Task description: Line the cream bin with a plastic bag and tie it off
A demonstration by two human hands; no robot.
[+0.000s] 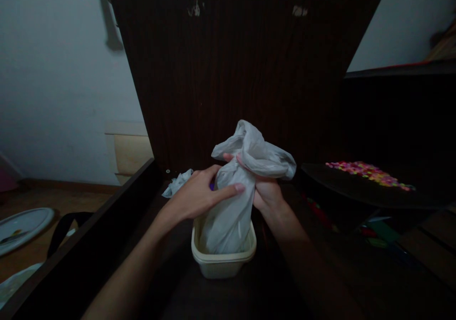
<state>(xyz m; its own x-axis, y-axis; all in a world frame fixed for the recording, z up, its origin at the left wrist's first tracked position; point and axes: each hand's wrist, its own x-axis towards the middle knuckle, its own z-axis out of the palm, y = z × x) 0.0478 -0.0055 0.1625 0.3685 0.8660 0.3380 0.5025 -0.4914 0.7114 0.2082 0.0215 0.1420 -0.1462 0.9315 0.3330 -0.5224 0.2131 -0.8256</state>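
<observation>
A whitish plastic bag (231,218) stands upright with its lower end inside a cream rectangular container (224,265). Its neck is gathered, and the loose top flares out above my hands. My right hand (267,192) is closed round the neck from the right, with some fingers hidden behind the folds. From the left, my left hand (199,192) grips the bag's side, thumb across the front and fingers around the back. What the bag contains cannot be made out. A bit of something purple shows behind my left hand.
A crumpled whitish plastic bag (178,183) lies behind my left hand. Dark raised side board (89,244) runs along the left. Tall dark wooden panel (231,63) rises at the back. Right of me, colourful small pieces (368,174) lie on a dark surface. A white plate (26,227) is lower left.
</observation>
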